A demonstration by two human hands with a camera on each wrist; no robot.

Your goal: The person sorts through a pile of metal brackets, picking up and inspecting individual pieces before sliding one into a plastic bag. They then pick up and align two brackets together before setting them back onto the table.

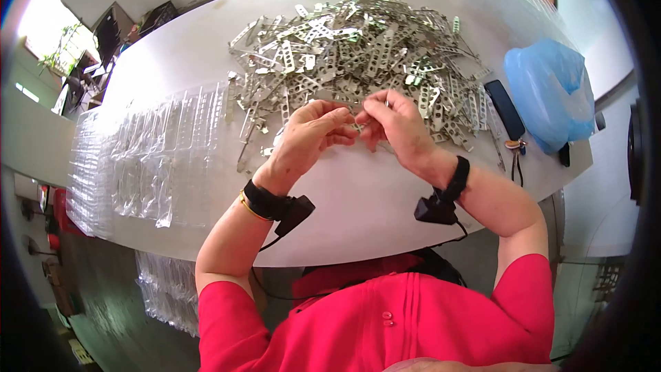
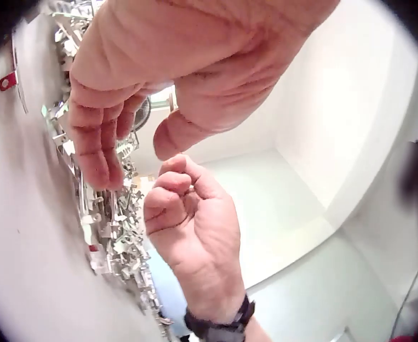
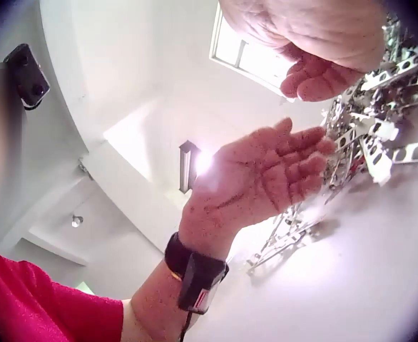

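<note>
A wide heap of perforated metal strips (image 1: 385, 48) lies on the white table, just beyond both hands. My left hand (image 1: 306, 134) is raised at the near edge of this heap. Seen from the right wrist, the left palm (image 3: 255, 178) is bare, with loosely extended fingers. Close opposite it is my right hand (image 1: 403, 127). The left wrist view shows the right hand's fingers (image 2: 167, 201) bent in toward its palm, the thumb near the index fingertip, and no strip showing among them.
Stacked clear plastic trays (image 1: 165, 151) cover the table's left part. A blue plastic bag (image 1: 551, 93) sits at the right, beside a dark phone (image 1: 506, 109) and keys (image 1: 515, 145). Clear plastic sheeting (image 1: 513, 0) lies at the back right. More clear trays (image 1: 169, 289) stand below the table's left edge.
</note>
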